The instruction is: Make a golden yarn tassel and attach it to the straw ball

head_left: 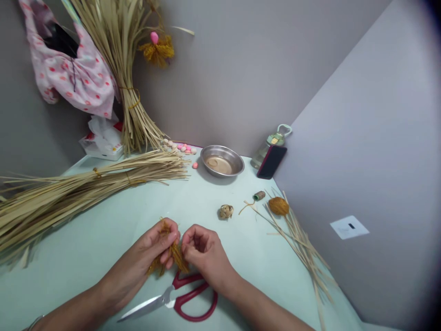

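Note:
Golden-brown yarn, bunched like a tassel (178,258), is gripped in my left hand (156,243), with strands hanging out below the fingers. Close beside it on the right, my right hand (203,250) is closed in a pinch at the edge of the strands. What its fingertips hold is too small to tell. Scissors (195,301) with dark red handles lie partly spread on the table just below both hands, blades pointing left. Beyond the hands sits a small woven straw ball (226,211).
Straw bundles lie at left (103,177) and lean on the wall (126,92). A metal bowl (222,161) of water stands at the back, near pink and pale beads (184,148). A bottle (263,151), phone (272,162), thread spool (259,196), yarn ball (279,206) and loose straw (303,243) are right.

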{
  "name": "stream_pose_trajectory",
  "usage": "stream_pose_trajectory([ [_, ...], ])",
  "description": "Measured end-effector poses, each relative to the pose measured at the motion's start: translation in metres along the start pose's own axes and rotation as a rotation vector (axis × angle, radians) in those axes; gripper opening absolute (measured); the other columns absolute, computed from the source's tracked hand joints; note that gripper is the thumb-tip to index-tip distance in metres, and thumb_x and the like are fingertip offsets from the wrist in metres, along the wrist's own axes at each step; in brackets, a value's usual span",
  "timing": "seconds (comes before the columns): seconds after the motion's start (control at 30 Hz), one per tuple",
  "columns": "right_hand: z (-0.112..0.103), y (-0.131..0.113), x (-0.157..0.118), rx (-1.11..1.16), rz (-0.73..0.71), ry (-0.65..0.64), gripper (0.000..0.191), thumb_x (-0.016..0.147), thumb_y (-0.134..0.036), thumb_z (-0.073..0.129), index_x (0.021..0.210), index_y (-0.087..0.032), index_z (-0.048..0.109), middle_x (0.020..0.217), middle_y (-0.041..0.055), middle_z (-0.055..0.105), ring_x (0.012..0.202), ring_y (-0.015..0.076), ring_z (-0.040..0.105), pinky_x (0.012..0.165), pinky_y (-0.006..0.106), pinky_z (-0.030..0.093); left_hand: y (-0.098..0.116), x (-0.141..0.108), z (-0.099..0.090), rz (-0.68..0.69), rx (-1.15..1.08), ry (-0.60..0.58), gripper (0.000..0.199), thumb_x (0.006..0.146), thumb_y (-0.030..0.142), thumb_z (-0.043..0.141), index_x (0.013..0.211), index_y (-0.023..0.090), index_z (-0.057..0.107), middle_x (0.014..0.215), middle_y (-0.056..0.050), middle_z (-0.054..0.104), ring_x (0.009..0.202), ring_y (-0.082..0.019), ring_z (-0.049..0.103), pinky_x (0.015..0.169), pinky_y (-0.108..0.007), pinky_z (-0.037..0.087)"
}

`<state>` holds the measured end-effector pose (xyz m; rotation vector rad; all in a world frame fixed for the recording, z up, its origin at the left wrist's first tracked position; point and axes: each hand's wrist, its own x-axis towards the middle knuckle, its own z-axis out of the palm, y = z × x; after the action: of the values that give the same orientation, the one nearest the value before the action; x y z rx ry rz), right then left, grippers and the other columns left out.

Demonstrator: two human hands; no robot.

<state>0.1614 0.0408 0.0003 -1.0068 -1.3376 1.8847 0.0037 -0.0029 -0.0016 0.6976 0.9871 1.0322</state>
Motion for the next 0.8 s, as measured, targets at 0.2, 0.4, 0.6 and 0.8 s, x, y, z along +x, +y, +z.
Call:
stream_pose_trajectory([
  [0.2,0.0002,0.0031,0.0003,-0.011,0.005,-0.011,0.026,0.072,-0.035,0.074,0.072,-0.020,0.053,0.056,-0.0044,0.053,0.051,0.0106,0.049,0.054,0.024,0.042,0.0010,0.0011,0.0013,0.004,-0.062,-0.011,0.023,0.095,0.043,0.057,0.085,0.022,0.059,0.067,0.006,0.045,0.058,-0.010,0.036,0.057,-0.020,0.037],
  [0.4,0.0016,0.0060,0.0013,0.053,-0.014,-0.055,0.023,0.074,-0.032,0.071,0.072,-0.019,0.052,0.061,-0.0018,0.060,0.057,0.0128,0.056,0.059,0.025,0.045,0.0019,0.0002,-0.0009,0.041,-0.085,0.024,0.011,0.091,0.034,0.066,0.100,0.028,0.064,0.087,0.004,0.058,0.061,-0.009,0.040,0.062,-0.021,0.041],
  [0.6,0.0019,0.0019,0.0019,0.112,-0.016,0.012,0.013,0.071,-0.024,0.069,0.072,-0.017,0.057,0.060,-0.0031,0.058,0.053,0.0090,0.050,0.055,0.022,0.040,0.0021,0.0006,-0.0039,0.049,-0.006,0.044,0.029,0.089,0.035,0.067,0.117,0.029,0.064,0.095,0.001,0.057,0.074,-0.013,0.048,0.070,-0.023,0.044],
  [0.8,-0.0044,-0.0016,0.0045,0.095,-0.030,0.096,0.014,0.072,-0.025,0.069,0.072,-0.017,0.058,0.058,-0.0055,0.052,0.048,0.0066,0.040,0.051,0.021,0.035,-0.0021,0.0028,-0.0030,0.014,0.045,0.026,0.023,0.086,0.031,0.068,0.108,0.027,0.063,0.094,0.001,0.061,0.082,-0.016,0.055,0.076,-0.027,0.045],
])
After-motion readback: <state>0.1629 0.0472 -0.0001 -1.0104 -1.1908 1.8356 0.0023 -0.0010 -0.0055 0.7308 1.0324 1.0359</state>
